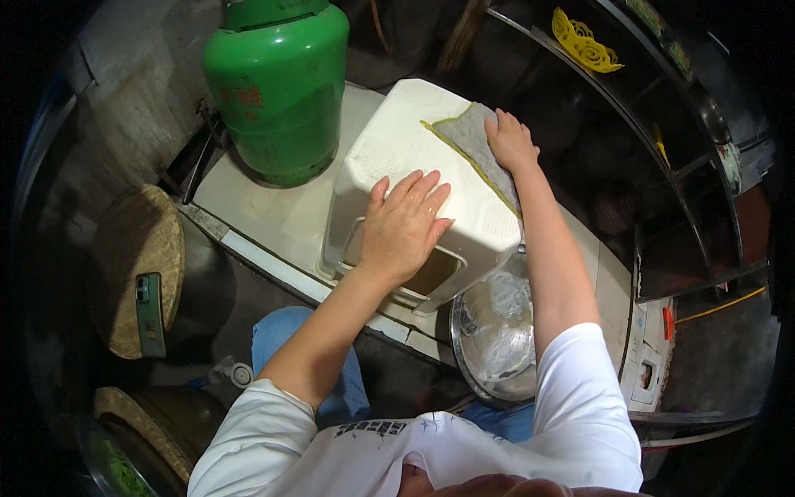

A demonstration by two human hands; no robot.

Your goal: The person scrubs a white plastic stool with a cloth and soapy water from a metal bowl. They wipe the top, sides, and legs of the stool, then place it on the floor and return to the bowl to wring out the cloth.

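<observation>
A white plastic box [397, 149] with a rectangular opening in its near side stands on a tiled ledge. My left hand [400, 227] lies on its near top edge, wet fingers spread, gripping nothing. At the far right side of the box, my right hand [512, 140] presses on a grey cloth [469, 133] with a yellow border. The cloth spreads over the top and that side; its lower part is hidden behind my forearm. Just below the box, a metal basin [497, 329] holds suds and water, partly covered by my right arm.
A green gas cylinder [279, 99] stands on the ledge [248, 205] behind the box. To the left, a phone [150, 315] rests on a round lid [140, 248]. A yellow openwork basket [584, 43] sits on the dark rack at upper right.
</observation>
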